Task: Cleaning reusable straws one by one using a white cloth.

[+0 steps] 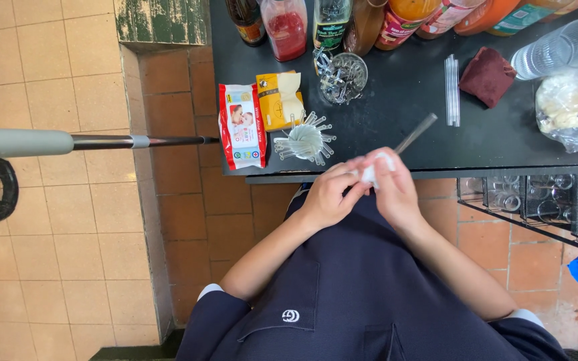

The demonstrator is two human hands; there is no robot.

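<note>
Showing both hands pressed together at the near edge of the black tabletop (pixel 403 87): the left hand (pixel 329 194) and right hand (pixel 396 190) jointly pinch a small white cloth (pixel 371 172) around the lower end of a clear straw (pixel 415 134), which slants up over the tabletop. Just left stands a cup of clear stirrers (pixel 304 140), beside a wet-wipe pack (pixel 242 126).
</note>
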